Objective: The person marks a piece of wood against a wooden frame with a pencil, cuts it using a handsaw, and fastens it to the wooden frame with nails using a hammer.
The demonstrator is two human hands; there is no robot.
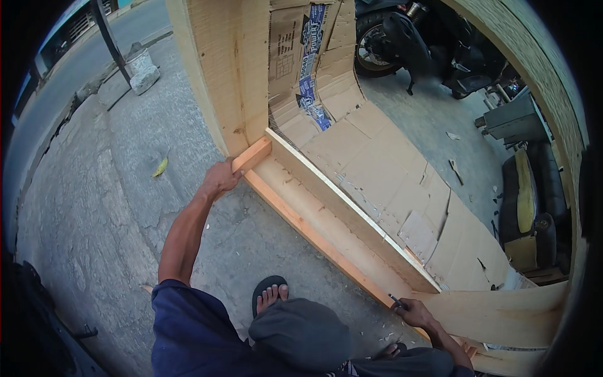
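A long wooden frame lies slantwise before me, its trough bounded by a plywood edge (352,207) and an orange-brown wooden batten (314,232). At its upper left corner, a short wooden block (253,154) spans the trough beside an upright plywood panel (229,75). My left hand (222,177) is closed around the block's outer end. Down at the lower right end of the batten is my right hand (414,312). Between its fingers is a slim dark pen-like tool (396,300), its tip pointing up and left; its exact kind is unclear.
Flattened cardboard (389,169) covers the ground beyond the trough. A motorcycle (414,50) stands at the far right, near a dark seat (534,201). A curved plywood board (496,314) runs to the right. My sandalled foot (271,295) is close to the batten.
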